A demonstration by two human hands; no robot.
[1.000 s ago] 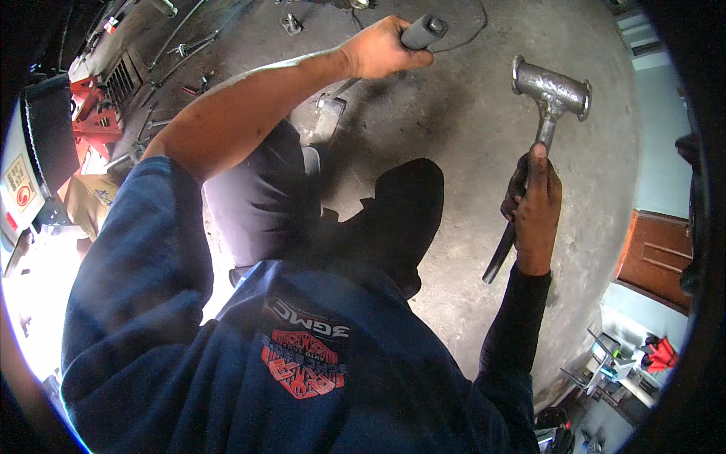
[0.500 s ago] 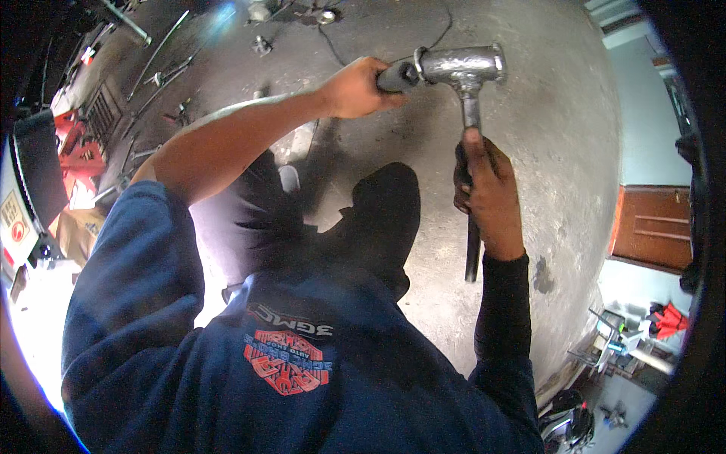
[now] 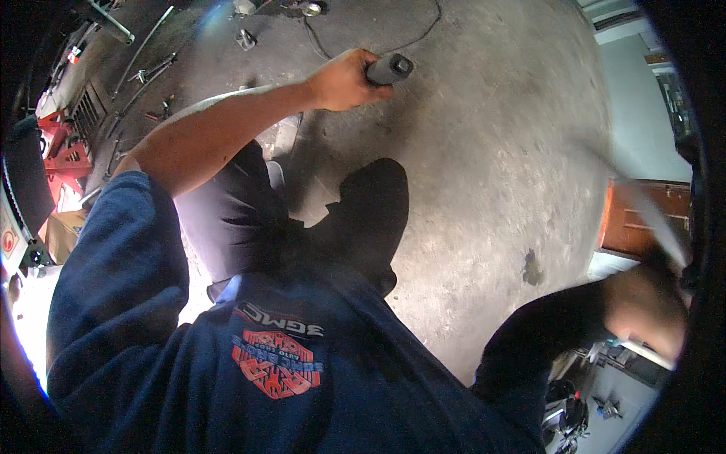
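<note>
My left hand (image 3: 346, 79) is wrapped round a dark grey cylindrical piece (image 3: 387, 69) with a hole or recess in its end face, held out above the floor past my knees. What that piece belongs to is hidden behind the hand. Far out to the right, my right hand (image 3: 646, 310) is smeared by motion, its arm bent at the elbow. A blurred streak of the hammer (image 3: 654, 219) rises from this hand toward the wall. The hammer's head is too blurred to make out.
Beneath me is a stained concrete floor (image 3: 469, 189). Long rods (image 3: 144, 49), a small metal part (image 3: 246, 39) and a dark cable (image 3: 423, 39) lie at the far left and ahead. Red metal stands (image 3: 68, 155) are at left. A brown wooden panel (image 3: 643, 216) is against the right wall.
The hammer has swung away from the grey cylindrical piece, far to the right with my right hand. My left hand has shifted slightly left in view, its grip unchanged.
</note>
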